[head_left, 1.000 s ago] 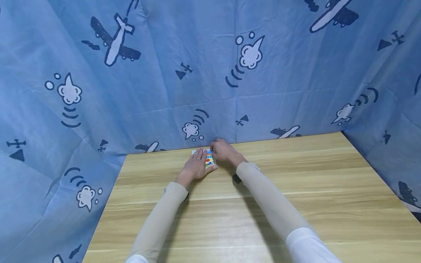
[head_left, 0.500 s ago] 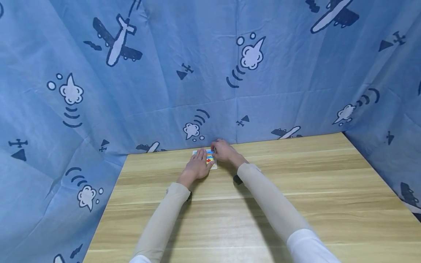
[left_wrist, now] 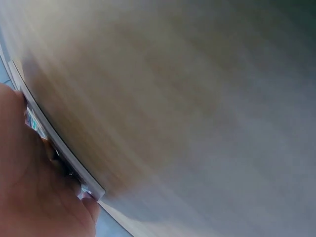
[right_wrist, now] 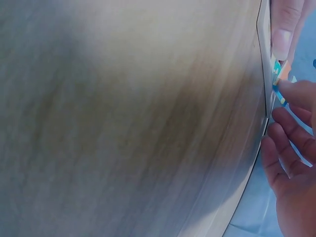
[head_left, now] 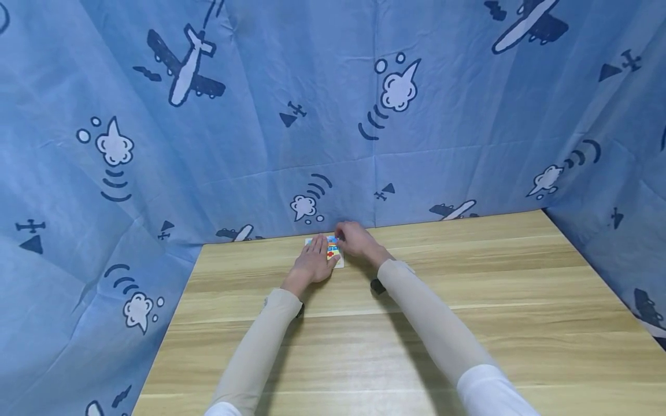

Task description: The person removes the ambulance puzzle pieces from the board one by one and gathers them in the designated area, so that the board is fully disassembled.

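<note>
A small flat puzzle board (head_left: 331, 249) with a white border and a colourful print, including a red cross, lies at the table's far edge. Across its left part rests my left hand (head_left: 314, 264), fingers straight, thumb over the lower right. My right hand (head_left: 355, 240) is at the board's upper right corner. In the right wrist view, its thumb and index finger pinch a small blue and yellow puzzle piece (right_wrist: 281, 98), tilted at the board; the other fingers are loosely bent. The left wrist view shows the board's edge (left_wrist: 64, 148) beside my palm; much of the print is hidden.
The wooden table (head_left: 333, 358) stretches out on both sides and toward me. Right behind the board hangs a blue curtain (head_left: 333, 115) printed with airplanes and clouds. It also encloses the left and right sides.
My left thumb has moved up and in from the board's lower right corner, so more of the border shows. The right hand stays at the upper right corner with only slight motion.
</note>
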A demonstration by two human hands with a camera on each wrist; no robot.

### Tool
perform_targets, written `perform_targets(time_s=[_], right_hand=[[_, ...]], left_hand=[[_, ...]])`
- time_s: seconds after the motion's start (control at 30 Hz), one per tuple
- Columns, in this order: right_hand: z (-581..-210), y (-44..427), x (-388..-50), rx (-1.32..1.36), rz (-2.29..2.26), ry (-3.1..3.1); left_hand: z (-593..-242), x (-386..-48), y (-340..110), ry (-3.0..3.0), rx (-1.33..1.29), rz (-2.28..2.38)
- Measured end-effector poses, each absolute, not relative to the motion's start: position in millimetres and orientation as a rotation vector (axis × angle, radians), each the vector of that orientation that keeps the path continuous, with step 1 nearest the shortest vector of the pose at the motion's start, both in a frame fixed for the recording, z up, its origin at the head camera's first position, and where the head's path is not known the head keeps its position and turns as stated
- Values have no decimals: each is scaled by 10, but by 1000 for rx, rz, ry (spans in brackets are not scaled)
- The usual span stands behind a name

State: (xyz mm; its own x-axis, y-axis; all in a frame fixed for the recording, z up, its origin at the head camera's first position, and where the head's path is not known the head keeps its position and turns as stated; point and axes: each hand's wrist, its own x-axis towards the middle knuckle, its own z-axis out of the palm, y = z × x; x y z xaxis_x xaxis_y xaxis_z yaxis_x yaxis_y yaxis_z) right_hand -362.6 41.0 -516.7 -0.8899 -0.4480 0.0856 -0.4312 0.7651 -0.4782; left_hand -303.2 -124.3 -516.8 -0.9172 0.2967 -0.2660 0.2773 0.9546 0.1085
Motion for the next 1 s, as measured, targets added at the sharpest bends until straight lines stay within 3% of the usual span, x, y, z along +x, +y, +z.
perform_targets(time_s=[1.0], right_hand=[[-5150, 627, -3509, -367, -1576, 2579]], left_hand=[[-5187, -3031, -1239, 2829, 411, 81]])
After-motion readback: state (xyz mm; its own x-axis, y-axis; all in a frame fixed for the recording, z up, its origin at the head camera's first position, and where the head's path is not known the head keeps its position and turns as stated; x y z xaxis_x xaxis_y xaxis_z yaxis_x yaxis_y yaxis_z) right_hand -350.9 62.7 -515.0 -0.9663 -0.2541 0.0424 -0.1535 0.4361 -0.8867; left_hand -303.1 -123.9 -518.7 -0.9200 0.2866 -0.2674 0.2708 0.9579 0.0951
